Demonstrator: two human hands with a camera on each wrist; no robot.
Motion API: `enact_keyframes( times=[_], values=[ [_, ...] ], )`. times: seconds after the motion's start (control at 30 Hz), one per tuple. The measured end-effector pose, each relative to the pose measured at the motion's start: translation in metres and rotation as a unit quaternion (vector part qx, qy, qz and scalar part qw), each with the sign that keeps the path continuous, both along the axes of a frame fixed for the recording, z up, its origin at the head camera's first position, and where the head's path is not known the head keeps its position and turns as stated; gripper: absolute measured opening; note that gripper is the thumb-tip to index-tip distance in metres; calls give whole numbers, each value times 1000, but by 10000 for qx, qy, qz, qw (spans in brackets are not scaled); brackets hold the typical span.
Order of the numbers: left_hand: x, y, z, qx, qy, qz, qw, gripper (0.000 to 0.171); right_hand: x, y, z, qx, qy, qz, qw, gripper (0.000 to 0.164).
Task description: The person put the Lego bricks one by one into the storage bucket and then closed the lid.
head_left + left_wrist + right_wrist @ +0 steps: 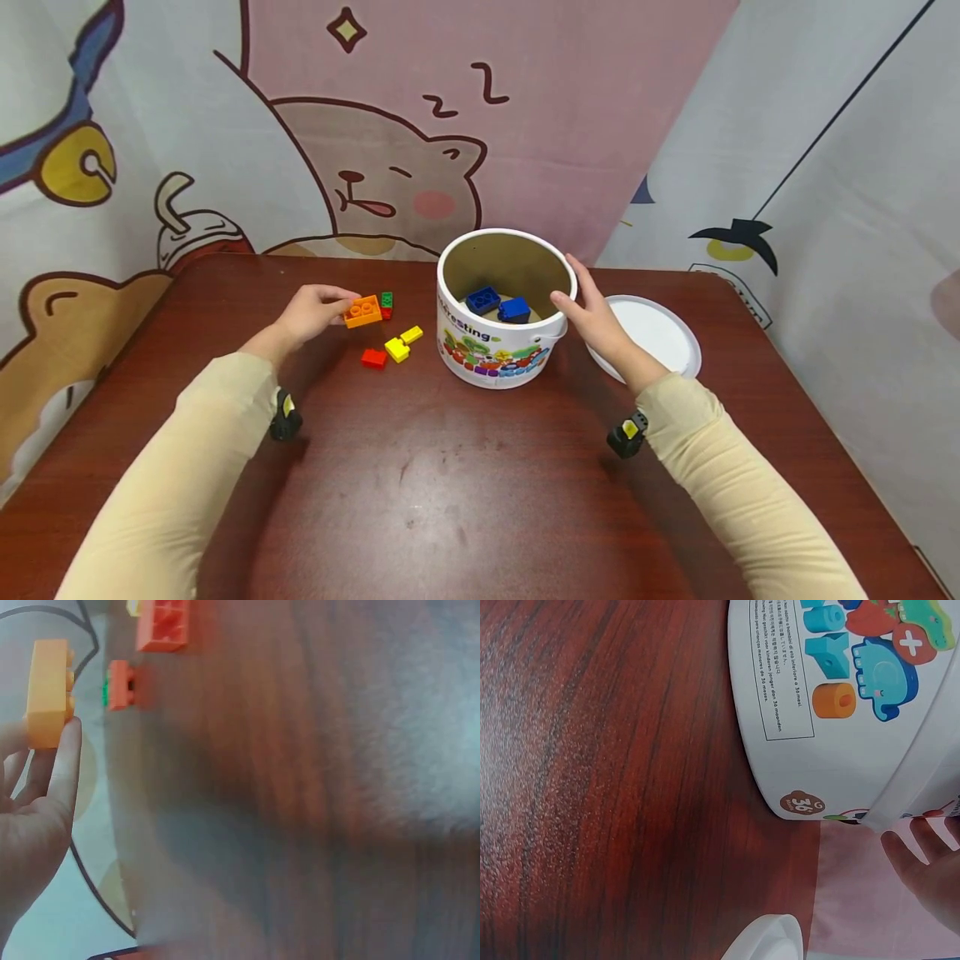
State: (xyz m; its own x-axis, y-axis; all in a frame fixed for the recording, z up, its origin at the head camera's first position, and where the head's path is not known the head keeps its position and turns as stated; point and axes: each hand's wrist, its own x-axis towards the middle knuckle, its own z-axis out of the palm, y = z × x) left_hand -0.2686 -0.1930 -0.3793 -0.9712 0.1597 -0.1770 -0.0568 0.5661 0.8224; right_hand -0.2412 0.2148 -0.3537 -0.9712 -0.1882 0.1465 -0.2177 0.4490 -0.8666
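My left hand pinches an orange toy brick by its side between thumb and fingers. In the left wrist view the same orange brick is upright at the fingertips, its studs facing right. Against the right side of a white printed bucket is my right hand, thumb over the rim and fingers along the outside. Two blue bricks lie inside the bucket. In the right wrist view the fingers are beside the bucket's band-like handle.
Beside the orange brick are a green brick with red under it, a red brick and yellow bricks. A round white lid lies right of the bucket. Behind the brown table hangs a printed cloth.
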Motion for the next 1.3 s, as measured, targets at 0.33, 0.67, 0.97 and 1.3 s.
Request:
enact_keyframes(
  times=[0.33,0.67,0.97,1.3],
  values=[
    [-1,1,34,109,170,28,9998,40,-1,0,-1,-25,-36,-1,10000,66],
    [-1,14,66,159,335,41,9993,39,-1,1,1,-2,-39,45,10000,67],
    [-2,30,89,194,370,-112,9991,38,-1,1,-1,-1,-33,22,10000,66],
    [-9,64,109,478,520,-288,9971,35,-1,1,-1,0,2,23,10000,66]
  ],
)
